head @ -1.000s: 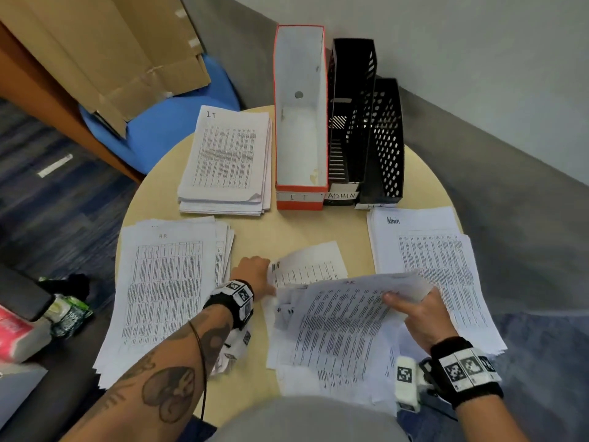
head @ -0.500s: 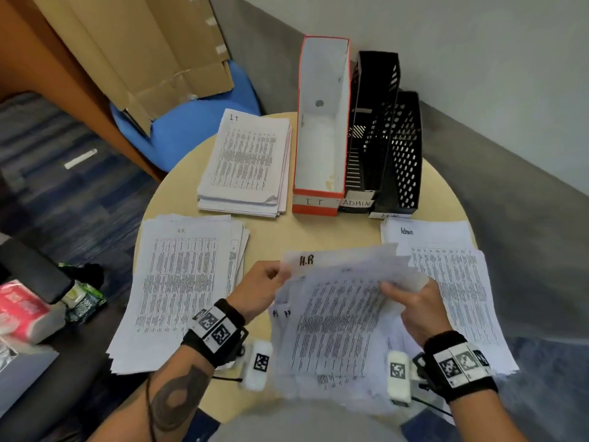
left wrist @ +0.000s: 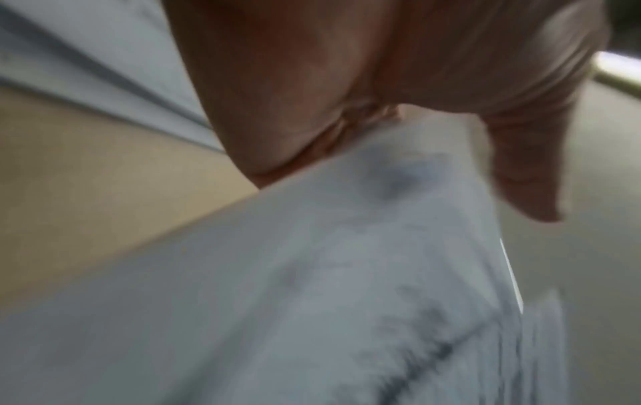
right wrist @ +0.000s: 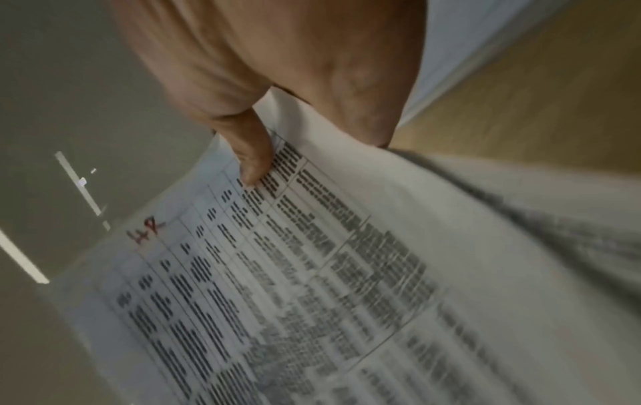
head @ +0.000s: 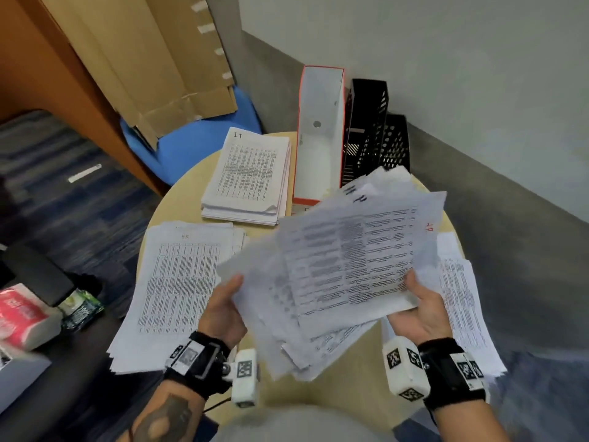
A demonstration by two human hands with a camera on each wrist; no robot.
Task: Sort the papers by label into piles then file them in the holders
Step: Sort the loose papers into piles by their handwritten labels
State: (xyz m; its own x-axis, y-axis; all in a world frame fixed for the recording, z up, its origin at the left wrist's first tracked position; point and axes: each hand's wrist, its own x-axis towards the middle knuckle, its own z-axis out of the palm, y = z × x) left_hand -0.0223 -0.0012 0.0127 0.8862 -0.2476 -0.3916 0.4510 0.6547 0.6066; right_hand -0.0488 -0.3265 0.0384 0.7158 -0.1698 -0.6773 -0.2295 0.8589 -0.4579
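Both hands hold a loose, fanned sheaf of printed papers (head: 344, 266) up above the round table (head: 178, 199). My left hand (head: 224, 309) grips its left edge, thumb on top; my right hand (head: 420, 309) grips the right edge. The right wrist view shows the thumb (right wrist: 255, 159) pressing a sheet (right wrist: 295, 287) marked HR in red. The left wrist view is blurred, with paper (left wrist: 329, 274) under the thumb (left wrist: 520, 170). On the table lie an HR pile (head: 178, 282), an IT pile (head: 248, 177) and a third pile (head: 462, 301) at the right. A red-edged white holder (head: 322, 135) and two black mesh holders (head: 379, 141) stand behind.
A blue chair (head: 197, 151) with flattened cardboard (head: 153, 59) stands behind the table at the left. A dark seat at the left carries a red tissue pack (head: 19, 314) and a green packet (head: 81, 309). Grey wall and floor lie to the right.
Both hands have gathered the loose sheets from the table's front and lifted them up as one sheaf. The head view has shifted to the left.
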